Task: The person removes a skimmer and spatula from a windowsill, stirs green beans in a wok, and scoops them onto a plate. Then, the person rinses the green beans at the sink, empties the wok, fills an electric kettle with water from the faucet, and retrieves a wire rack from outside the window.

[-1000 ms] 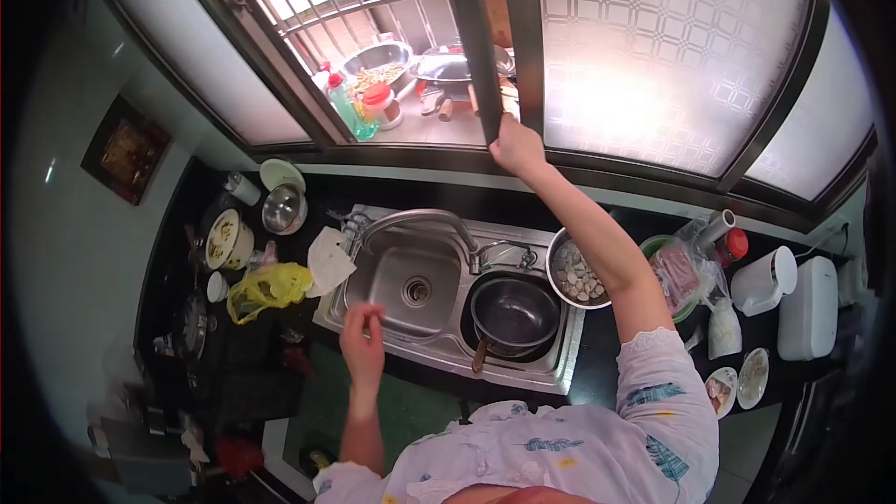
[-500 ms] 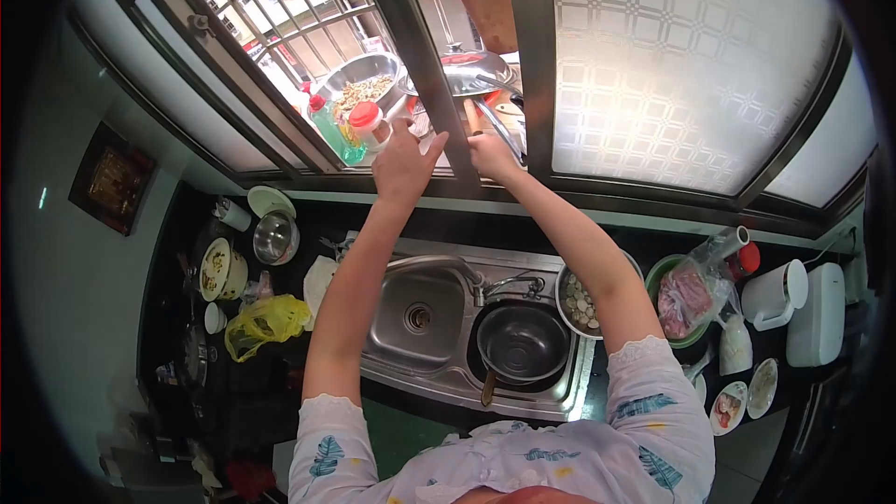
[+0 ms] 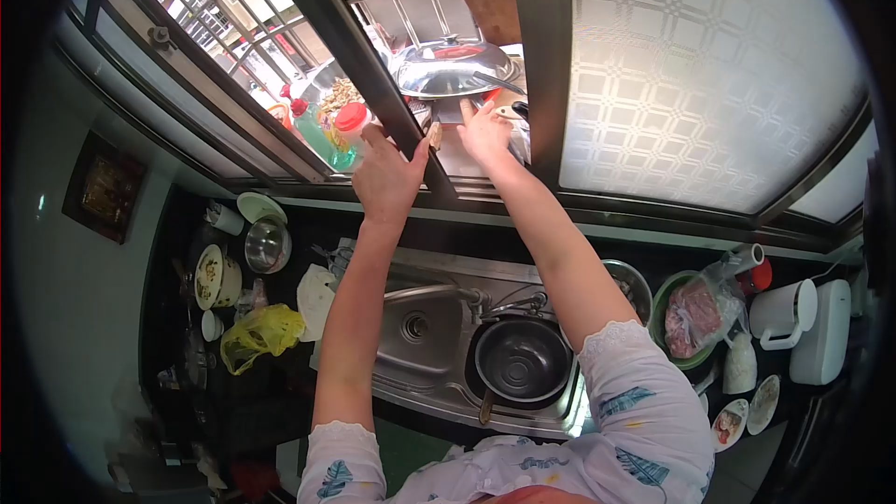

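My left hand (image 3: 387, 177) is at the dark upright edge of the sliding window frame (image 3: 347, 51), thumb on one side and fingers on the other. Through the window gap reaches my right hand (image 3: 487, 135), its fingers apart, over the outer ledge. Just beyond it is a domed metal lid (image 3: 455, 67). A short wooden handle (image 3: 435, 135) shows beside the frame. To the left of my left hand stand a red-lidded jar (image 3: 352, 119) and a green bottle (image 3: 315, 133).
Below are a steel sink (image 3: 420, 317), its faucet (image 3: 476, 301) and a dark wok (image 3: 524, 360). A yellow bag (image 3: 261, 336) and a metal bowl (image 3: 268, 245) sit left. On the right are a green basin (image 3: 665, 303) with bagged meat and a white pitcher (image 3: 782, 315).
My left hand has risen from beside the sink to the window frame, and the frame has shifted left, widening the gap. My right hand has left the frame and reached through the opening.
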Action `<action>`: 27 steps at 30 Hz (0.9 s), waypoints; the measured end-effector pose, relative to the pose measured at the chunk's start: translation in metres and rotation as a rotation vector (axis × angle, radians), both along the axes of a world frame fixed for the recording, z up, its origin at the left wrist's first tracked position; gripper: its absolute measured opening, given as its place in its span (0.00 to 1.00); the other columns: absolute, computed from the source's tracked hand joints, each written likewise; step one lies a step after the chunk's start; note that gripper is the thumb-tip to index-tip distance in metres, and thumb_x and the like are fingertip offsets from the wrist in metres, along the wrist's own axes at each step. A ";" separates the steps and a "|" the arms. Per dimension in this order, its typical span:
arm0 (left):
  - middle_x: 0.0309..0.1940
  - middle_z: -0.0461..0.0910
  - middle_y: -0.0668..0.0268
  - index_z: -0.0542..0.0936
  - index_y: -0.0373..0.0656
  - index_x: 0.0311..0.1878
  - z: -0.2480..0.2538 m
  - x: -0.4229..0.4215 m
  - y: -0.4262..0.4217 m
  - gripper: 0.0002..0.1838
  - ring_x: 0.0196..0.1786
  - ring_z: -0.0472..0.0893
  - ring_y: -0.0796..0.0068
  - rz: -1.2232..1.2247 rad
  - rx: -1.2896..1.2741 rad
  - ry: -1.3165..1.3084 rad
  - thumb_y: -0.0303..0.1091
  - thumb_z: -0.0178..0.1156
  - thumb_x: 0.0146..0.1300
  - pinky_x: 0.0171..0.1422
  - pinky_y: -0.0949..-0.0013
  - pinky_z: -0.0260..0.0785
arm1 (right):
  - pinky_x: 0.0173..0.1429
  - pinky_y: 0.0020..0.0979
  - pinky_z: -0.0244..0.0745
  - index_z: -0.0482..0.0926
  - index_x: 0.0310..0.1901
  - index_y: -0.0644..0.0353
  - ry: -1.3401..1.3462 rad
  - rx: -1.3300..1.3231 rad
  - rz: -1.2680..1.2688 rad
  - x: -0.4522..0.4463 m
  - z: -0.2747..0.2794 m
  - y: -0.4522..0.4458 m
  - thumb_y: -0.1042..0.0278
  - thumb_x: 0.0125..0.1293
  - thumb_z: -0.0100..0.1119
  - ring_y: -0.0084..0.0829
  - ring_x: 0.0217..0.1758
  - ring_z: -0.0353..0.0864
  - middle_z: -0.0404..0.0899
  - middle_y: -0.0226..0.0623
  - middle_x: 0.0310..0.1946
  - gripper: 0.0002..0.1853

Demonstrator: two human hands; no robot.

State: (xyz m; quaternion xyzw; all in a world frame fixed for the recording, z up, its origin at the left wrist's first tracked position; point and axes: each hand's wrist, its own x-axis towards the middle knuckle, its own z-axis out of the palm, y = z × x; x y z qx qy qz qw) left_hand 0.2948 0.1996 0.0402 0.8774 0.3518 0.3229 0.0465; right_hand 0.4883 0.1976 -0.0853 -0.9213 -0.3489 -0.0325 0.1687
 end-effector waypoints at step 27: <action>0.44 0.76 0.50 0.61 0.35 0.52 0.001 -0.002 0.023 0.36 0.41 0.81 0.48 0.011 -0.073 0.094 0.51 0.66 0.54 0.39 0.52 0.76 | 0.45 0.35 0.79 0.83 0.36 0.65 0.687 0.268 -0.066 -0.009 0.064 -0.005 0.53 0.43 0.73 0.35 0.40 0.85 0.85 0.40 0.35 0.24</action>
